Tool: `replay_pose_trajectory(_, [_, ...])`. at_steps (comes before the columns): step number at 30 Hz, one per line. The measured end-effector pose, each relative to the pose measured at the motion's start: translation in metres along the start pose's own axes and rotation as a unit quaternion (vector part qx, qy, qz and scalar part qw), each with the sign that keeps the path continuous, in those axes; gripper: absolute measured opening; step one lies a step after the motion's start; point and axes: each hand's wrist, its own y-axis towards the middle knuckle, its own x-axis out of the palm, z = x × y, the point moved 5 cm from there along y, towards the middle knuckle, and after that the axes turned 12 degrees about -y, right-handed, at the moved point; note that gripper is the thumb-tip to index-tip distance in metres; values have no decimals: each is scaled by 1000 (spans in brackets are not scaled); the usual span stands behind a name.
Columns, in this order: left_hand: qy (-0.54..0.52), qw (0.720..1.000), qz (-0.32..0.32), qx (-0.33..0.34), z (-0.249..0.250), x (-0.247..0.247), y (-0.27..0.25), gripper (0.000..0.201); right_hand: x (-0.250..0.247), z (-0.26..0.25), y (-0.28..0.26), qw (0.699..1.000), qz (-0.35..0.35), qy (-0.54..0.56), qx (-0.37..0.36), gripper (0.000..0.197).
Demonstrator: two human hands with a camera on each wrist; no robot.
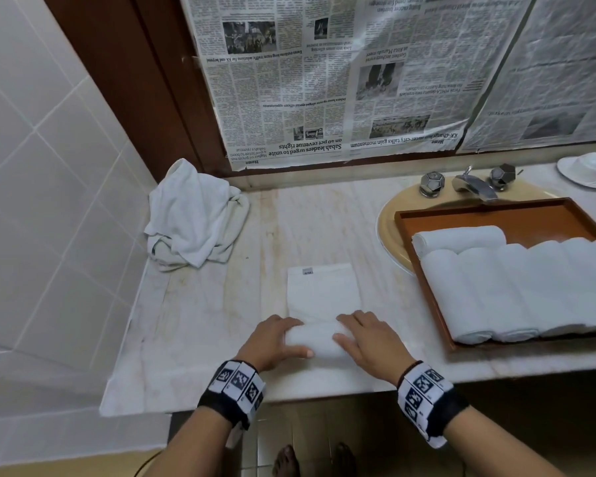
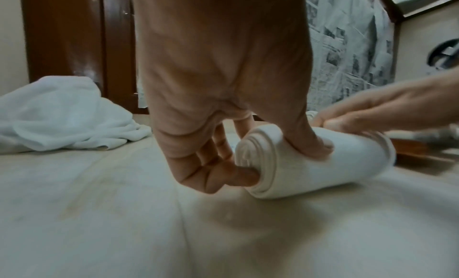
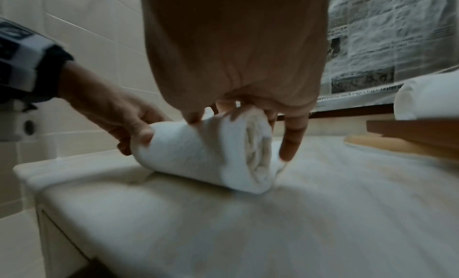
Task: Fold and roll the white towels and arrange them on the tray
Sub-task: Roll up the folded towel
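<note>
A pale marble worktop (image 1: 200,304) with faint rusty streaks runs along the back wall, its front edge overhanging a tiled floor (image 1: 310,438) below. To the left stands a wall of large off-white tiles (image 1: 38,187) with light grout lines. Behind the worktop rises a dark brown wooden frame (image 1: 124,74) — sheets of newspaper (image 1: 324,77), hung upside down, cover the surface beside it. Set into the worktop at the right is a beige oval basin (image 1: 391,232) with a chrome tap (image 1: 473,185) between two faceted metal knobs (image 1: 431,183). A white dish (image 1: 587,168) sits at the far right corner. The light is soft and even — dim under the worktop.
</note>
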Motion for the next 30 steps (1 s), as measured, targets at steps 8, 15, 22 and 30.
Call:
replay_pose_trajectory(8, [-94,994,49,-26,2,-6,-4,69,3,13,11,979,-126,158,26,100])
replay_pose_trajectory(15, [-79,997,20,-15,3,9,-10,64,-3,16,20,959,-160,233,0,77])
replay_pose_trajectory(22, [-107,992,5,-72,5,7,-3,56,-4,0,-1,999,-42,-17,-18,80])
replay_pose_trajectory(30, [-152,986,51,-49,3,9,-8,90,-7,18,37,976,-167,141,-15,52])
